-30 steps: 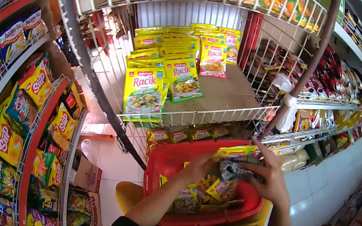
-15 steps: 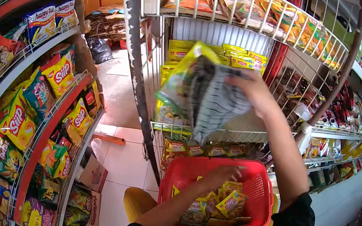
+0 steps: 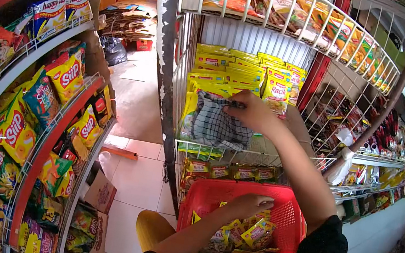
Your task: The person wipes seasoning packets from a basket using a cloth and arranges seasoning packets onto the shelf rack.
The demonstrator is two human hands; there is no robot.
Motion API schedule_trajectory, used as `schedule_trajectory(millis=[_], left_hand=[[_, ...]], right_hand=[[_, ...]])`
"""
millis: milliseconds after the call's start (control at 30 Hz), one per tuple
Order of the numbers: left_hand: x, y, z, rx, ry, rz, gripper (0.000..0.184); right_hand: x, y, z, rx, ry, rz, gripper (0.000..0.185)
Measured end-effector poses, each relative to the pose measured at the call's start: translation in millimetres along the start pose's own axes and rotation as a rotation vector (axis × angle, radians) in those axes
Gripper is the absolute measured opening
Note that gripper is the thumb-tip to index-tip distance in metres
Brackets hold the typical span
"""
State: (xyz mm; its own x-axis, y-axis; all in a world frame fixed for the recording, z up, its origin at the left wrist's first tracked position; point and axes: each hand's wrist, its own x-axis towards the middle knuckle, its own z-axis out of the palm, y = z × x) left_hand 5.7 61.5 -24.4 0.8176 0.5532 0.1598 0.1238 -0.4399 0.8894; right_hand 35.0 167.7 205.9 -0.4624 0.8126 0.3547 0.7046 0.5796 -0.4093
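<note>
My right hand (image 3: 250,107) is closed on a black-and-white checked cloth (image 3: 221,124), which lies bunched over yellow packets at the front of the wire rack's shelf. A yellow packet (image 3: 189,108) shows at the cloth's left edge, and the rest of it is covered. Behind the cloth are rows of yellow seasoning packets (image 3: 243,72), with a Racik packet (image 3: 276,93) standing right of my hand. My left hand (image 3: 250,207) hovers over the red basket (image 3: 294,231), fingers extended and holding nothing. Several Racik packets (image 3: 258,233) lie inside the basket.
A curved wire shelf (image 3: 302,31) with more packets hangs above. Smaller packets (image 3: 245,174) sit on a lower tier behind the basket. Snack racks (image 3: 56,114) stand at left, beyond a peeling metal post (image 3: 162,62). Shelves with sachets (image 3: 370,134) run along the right.
The cloth and the packet beside it have come down onto the shelf from mid-air, moving slightly left. My left hand has risen slightly, its fingers closer together.
</note>
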Motion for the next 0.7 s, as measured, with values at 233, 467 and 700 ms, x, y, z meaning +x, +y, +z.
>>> schedule_trajectory(millis=[233,467,700], left_hand=[[-5,11,-10,0.058,-0.071,-0.056,0.05],[-4,7,-8,0.068,-0.116,-0.089,0.049],[-4,-9,1,0.101,-0.054,-0.066,0.052]], right_hand=[[0,7,12,-0.014,0.213,-0.126,0.035],[6,-5,5,-0.009,0.062,0.018,0.03],[-1,-26,-16,0.051,0.178,-0.217,0.025]])
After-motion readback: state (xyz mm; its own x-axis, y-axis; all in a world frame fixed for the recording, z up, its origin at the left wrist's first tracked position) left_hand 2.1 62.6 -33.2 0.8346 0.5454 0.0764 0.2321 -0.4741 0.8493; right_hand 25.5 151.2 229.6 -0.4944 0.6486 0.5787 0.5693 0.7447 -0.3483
